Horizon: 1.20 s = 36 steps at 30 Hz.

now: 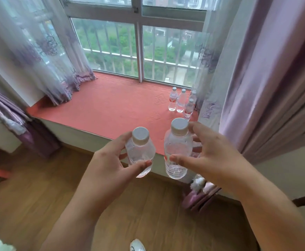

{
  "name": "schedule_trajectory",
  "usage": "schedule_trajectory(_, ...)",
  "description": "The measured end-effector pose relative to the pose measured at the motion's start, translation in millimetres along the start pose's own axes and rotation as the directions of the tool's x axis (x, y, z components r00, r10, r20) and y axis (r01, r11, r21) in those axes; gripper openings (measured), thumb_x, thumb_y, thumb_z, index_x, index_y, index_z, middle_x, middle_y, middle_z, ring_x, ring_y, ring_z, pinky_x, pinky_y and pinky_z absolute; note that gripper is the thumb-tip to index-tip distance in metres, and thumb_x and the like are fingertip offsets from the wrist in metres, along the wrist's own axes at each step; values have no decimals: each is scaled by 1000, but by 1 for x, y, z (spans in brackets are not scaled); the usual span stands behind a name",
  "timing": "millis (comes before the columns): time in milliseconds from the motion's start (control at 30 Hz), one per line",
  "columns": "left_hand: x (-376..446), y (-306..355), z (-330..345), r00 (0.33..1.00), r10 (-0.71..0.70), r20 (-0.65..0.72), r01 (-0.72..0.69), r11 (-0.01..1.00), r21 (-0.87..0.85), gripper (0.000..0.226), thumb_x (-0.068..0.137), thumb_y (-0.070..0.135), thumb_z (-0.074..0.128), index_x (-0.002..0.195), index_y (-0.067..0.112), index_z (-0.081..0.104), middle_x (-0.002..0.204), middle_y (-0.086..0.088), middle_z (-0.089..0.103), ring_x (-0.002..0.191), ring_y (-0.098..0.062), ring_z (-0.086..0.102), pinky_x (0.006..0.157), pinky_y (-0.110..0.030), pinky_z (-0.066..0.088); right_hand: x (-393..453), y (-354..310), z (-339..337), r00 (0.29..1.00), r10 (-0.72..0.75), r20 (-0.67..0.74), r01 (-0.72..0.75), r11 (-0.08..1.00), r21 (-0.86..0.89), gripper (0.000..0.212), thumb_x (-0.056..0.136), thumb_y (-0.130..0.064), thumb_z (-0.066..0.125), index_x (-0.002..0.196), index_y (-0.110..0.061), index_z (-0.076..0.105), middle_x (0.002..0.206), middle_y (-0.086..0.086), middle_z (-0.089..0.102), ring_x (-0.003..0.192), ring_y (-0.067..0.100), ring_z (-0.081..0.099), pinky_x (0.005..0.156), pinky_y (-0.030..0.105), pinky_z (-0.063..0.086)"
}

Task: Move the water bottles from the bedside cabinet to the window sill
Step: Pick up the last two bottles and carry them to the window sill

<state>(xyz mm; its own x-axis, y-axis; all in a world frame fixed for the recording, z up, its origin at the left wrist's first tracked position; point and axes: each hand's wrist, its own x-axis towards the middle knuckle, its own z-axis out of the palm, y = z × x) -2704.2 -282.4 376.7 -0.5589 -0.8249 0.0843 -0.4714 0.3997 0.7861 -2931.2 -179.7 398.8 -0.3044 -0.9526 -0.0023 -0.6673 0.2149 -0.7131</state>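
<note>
My left hand (110, 156) grips a clear water bottle with a white cap (140, 151), held upright in the air in front of the window sill's near edge. My right hand (209, 160) grips a second, similar bottle (178, 147) with a red-and-white label, also upright. The window sill (112, 109) is covered by a red-orange mat. Several clear water bottles (180, 101) stand upright in a cluster at the sill's far right, close to the curtain. The bedside cabinet is out of view.
Sheer curtains hang at the left (45, 57) and right (209, 78) ends of the sill, with a heavy purple curtain (267, 78) further right. Below lies wood floor (39, 196). A purple slipper (193, 198) lies on the floor under the sill's right part.
</note>
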Motion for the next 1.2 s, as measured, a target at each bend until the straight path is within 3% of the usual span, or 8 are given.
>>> schedule_trajectory(67, 14, -12, -16, 1000, 4, 18, -4, 1000, -4, 67, 72, 51, 83, 132, 48, 55, 113, 34, 65, 92, 20, 58, 71, -3, 43, 13, -11, 13, 1000, -10, -21, 10, 1000, -14, 74, 72, -54, 84, 135, -45, 46, 128, -24, 58, 116, 0, 57, 100, 35, 54)
schedule_trajectory(167, 31, -31, -35, 998, 1, 63, 0, 1000, -26, 65, 73, 50, 84, 130, 52, 54, 114, 33, 65, 104, 15, 59, 91, -19, 51, 30, -20, 32, 999, -20, -30, 19, 1000, -23, 73, 72, -53, 84, 135, -47, 47, 125, -28, 59, 113, -7, 56, 97, 29, 54)
schedule_trajectory(233, 38, -32, -38, 996, 4, 84, -1, 999, -39, 66, 72, 51, 85, 130, 53, 53, 115, 33, 65, 107, 11, 61, 95, -28, 52, 32, -22, 35, 1000, -4, -20, 4, 1000, -16, 73, 72, -52, 85, 135, -46, 47, 124, -27, 60, 113, -6, 57, 97, 31, 54)
schedule_trajectory(533, 83, -60, -65, 997, 2, 80, 4, 998, -66, 66, 72, 50, 85, 130, 52, 54, 116, 34, 65, 108, 12, 60, 96, -30, 53, 98, -41, 50, 999, -28, -27, 27, 998, -49, 75, 71, -58, 83, 136, -42, 49, 128, -22, 62, 116, 1, 60, 99, 38, 54)
schedule_trajectory(967, 200, -72, -62, 994, -44, 100, 40, 998, 46, 62, 73, 48, 84, 127, 53, 56, 111, 43, 61, 104, 23, 54, 81, -4, 42, 221, -11, 41, 998, -28, -55, 31, 998, 60, 71, 73, -53, 85, 133, -44, 49, 124, -22, 61, 111, -3, 59, 95, 27, 53)
schedule_trajectory(1100, 247, -72, -55, 994, -43, 101, 36, 997, 69, 60, 72, 51, 84, 123, 57, 54, 112, 44, 60, 105, 21, 55, 84, -8, 44, 261, 6, 30, 998, -17, -63, 23, 995, 93, 72, 72, -54, 85, 134, -47, 47, 126, -24, 60, 111, -4, 59, 96, 28, 53)
schedule_trajectory(1200, 276, -74, -47, 994, -54, 97, 47, 997, 67, 64, 71, 50, 85, 128, 52, 55, 116, 38, 63, 107, 16, 58, 90, -21, 49, 284, 19, 22, 998, -3, -59, 9, 996, 93, 74, 71, -54, 85, 135, -49, 47, 126, -25, 60, 112, -2, 60, 98, 33, 54)
